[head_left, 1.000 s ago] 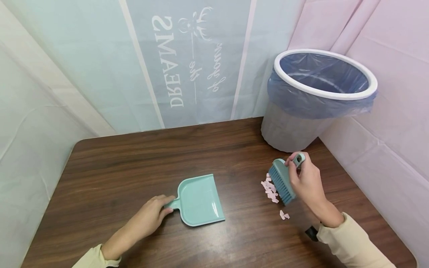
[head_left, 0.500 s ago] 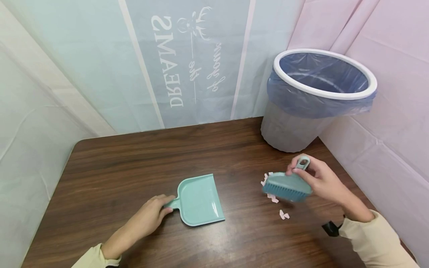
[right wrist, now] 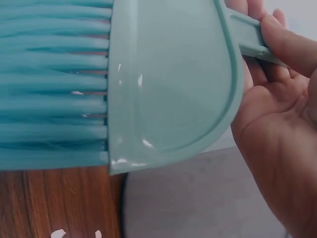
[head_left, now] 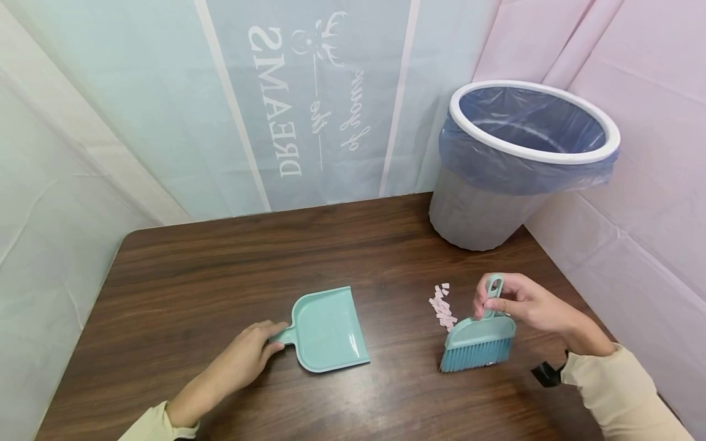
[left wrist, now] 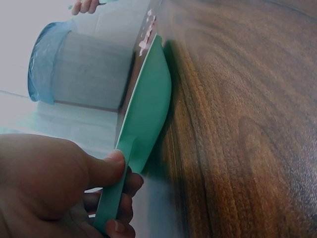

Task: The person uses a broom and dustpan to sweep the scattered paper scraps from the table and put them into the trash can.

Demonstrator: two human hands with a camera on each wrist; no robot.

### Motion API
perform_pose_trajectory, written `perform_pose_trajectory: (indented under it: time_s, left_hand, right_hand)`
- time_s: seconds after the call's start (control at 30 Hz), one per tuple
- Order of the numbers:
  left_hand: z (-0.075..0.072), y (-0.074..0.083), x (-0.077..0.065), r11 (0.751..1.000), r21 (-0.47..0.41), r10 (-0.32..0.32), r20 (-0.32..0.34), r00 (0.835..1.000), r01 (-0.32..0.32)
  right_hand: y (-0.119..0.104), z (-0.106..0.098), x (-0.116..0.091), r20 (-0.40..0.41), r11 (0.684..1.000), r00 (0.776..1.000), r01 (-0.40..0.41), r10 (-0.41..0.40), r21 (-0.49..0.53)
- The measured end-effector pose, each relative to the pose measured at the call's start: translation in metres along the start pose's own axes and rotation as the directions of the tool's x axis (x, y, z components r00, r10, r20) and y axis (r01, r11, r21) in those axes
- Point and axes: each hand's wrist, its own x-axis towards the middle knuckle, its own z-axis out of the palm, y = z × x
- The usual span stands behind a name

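My left hand (head_left: pixel 247 355) grips the short handle of a mint-green dustpan (head_left: pixel 331 331), which lies on the table with its straight edge facing right. In the left wrist view, thumb and fingers wrap the dustpan's handle (left wrist: pixel 115 198). My right hand (head_left: pixel 524 303) pinches the handle of a matching hand brush (head_left: pixel 478 343), its blue-green bristles pointing down toward the near side. Left of the brush and behind it lies a small heap of pale pink paper scraps (head_left: pixel 442 306). Through the bristles (right wrist: pixel 54 89) in the right wrist view, small light specks show.
A grey bin (head_left: pixel 474 214) with a white rim and blue liner stands at the back right of the brown wooden table (head_left: pixel 231 263). Printed cloth (head_left: pixel 325 92) hangs behind the table, and pale pink sheeting (head_left: pixel 651 184) borders its right side.
The brush has swung round and come nearer, from behind the scraps to their near right, hiding where two loose scraps lay. The left hand and dustpan stay put.
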Motion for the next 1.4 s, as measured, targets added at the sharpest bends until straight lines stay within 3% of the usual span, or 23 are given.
perform_pose_trajectory:
  time_s: [0.2,0.4,0.5,0.6,0.77,0.9,1.0,1.2,1.4]
  left_hand:
    - [0.0,0.0,0.0,1.0,-0.003,0.003,0.004,1.0,-0.003]
    - [-0.001,0.0,-0.001,1.0,-0.018,0.002,0.015,1.0,-0.001]
    - [-0.001,0.0,-0.001,1.0,-0.02,0.0,0.016,1.0,0.001]
    - [-0.001,-0.001,-0.001,1.0,-0.021,0.001,0.017,1.0,0.0]
    - [-0.002,-0.001,-0.001,1.0,-0.018,0.001,0.016,1.0,-0.001]
    - [-0.003,-0.001,-0.001,1.0,-0.021,-0.002,0.024,1.0,0.002]
    - [-0.004,-0.001,-0.001,1.0,-0.022,-0.004,0.025,1.0,0.005]
    - [-0.004,0.0,-0.001,1.0,-0.016,-0.01,0.032,0.999,0.01]
    - [-0.004,0.001,0.0,0.999,-0.023,-0.021,0.039,0.999,0.022]
  right_hand:
    - [0.005,0.003,0.006,-0.014,0.997,0.999,-0.042,0.041,-0.063]
    - [0.005,0.005,0.013,-0.1,0.982,0.991,-0.108,0.093,-0.153]
    - [0.004,0.006,0.018,-0.129,0.981,0.99,-0.08,0.057,-0.176]
    - [0.006,0.007,0.022,-0.16,0.987,0.986,0.013,-0.039,-0.162]
    - [0.003,0.008,0.025,-0.278,0.974,0.949,0.091,-0.148,-0.208]
    - [0.002,0.01,0.025,-0.365,0.943,0.912,0.065,-0.19,-0.327]
    - [0.007,0.01,0.026,-0.382,0.897,0.896,0.04,-0.227,-0.439]
    - [0.021,0.012,0.025,-0.356,0.798,0.89,0.014,-0.284,-0.602]
    - [0.024,0.014,0.026,-0.345,0.777,0.899,-0.008,-0.27,-0.63]
